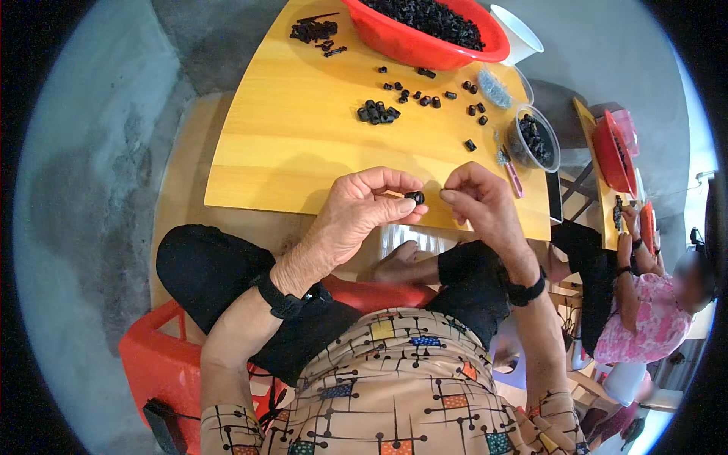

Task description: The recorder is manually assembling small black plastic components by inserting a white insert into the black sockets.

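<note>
My left hand [362,203] pinches a small black cylindrical part [415,197] between thumb and fingers, just over the near edge of the yellow table [288,144]. Close beside it, my right hand [484,201] has its thumb and forefinger pressed together. Whatever those fingertips hold, if anything, is too small to make out. Beyond my hands lies a small pile of similar black cylinders [377,112]. More of them are scattered to its right, with one lone cylinder [470,145] nearer my right hand.
A red basin [432,51] full of black pieces stands at the back, beside a white bucket [519,34]. To the right are a clear tub [557,148], a pink-handled tool [513,178] and a clear bag [494,89]. A co-worker [644,318] sits at another table.
</note>
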Demonstrator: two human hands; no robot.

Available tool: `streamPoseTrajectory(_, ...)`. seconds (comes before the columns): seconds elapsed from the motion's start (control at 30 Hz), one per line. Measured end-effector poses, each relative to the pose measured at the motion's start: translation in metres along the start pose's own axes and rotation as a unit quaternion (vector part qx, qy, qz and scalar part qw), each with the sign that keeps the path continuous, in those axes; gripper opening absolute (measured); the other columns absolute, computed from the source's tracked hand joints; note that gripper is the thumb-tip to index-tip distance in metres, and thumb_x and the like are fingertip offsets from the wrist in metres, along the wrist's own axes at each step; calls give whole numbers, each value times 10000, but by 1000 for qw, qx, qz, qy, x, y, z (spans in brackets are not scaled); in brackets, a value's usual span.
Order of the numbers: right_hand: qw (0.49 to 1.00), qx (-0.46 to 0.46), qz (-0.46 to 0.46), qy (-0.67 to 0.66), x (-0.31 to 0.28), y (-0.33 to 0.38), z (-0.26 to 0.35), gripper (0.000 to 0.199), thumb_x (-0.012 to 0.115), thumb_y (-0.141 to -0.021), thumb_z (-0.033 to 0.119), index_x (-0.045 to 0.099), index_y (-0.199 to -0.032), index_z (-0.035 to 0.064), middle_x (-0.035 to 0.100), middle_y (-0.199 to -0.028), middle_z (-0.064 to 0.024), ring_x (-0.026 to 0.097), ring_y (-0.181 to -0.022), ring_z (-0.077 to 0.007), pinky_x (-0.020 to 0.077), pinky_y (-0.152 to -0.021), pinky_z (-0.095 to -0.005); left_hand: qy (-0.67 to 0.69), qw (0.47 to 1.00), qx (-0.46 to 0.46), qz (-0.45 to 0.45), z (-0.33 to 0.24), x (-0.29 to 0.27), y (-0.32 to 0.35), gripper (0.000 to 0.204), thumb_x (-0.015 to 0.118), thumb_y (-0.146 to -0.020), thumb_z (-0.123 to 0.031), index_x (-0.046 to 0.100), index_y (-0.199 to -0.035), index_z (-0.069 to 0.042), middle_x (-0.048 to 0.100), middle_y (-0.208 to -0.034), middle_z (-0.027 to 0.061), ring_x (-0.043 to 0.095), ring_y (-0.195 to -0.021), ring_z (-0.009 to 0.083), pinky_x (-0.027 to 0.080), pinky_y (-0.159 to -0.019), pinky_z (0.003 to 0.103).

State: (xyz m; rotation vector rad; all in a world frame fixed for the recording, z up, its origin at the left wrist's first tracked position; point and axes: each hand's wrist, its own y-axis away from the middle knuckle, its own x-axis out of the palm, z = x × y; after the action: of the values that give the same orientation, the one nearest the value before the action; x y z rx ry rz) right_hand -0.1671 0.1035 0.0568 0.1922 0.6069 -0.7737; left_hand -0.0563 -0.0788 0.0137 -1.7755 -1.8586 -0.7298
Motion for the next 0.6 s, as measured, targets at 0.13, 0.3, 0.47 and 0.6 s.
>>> streamPoseTrajectory(0.13, 965, 91, 41, -241, -3, 19, 22, 80, 653, -836, 76, 589, -860, 35, 582, -705, 27, 522, -556, -22, 421, -484, -167, -63, 997, 5, 33, 3, 3, 1, 208, 622, -824, -9, 601, -1030, 13, 644, -944, 94, 657, -838, 171, 546, -765, 268)
streamPoseTrajectory(0.3, 957, 109, 39, -265, 4, 26, 24, 88, 661, -827, 73, 602, -878, 32, 594, -700, 14, 517, -542, -25, 430, -484, -167, -57, 997, -17, 41, 7, 15, 4, 205, 616, -826, 2, 602, -1029, 26, 649, -900, 91, 648, -791, 140, 536, -712, 236)
streamPoseTrajectory(0.47, 945, 106, 36, -308, 7, 31, 20, 79, 663, -821, 59, 606, -857, 17, 599, -699, -1, 524, -547, -43, 430, -484, -177, -56, 997, -29, 49, 10, 13, 7, 198, 613, -829, 10, 603, -1025, 37, 645, -882, 86, 645, -744, 115, 530, -650, 202)
streamPoseTrajectory(0.6, 944, 113, 22, -309, 9, 33, 19, 84, 663, -820, 55, 603, -852, 8, 598, -694, -9, 521, -548, -48, 427, -483, -182, -30, 998, -38, 36, 12, 15, 6, 189, 612, -833, 1, 603, -1018, 38, 644, -870, 83, 654, -776, 125, 535, -657, 204)
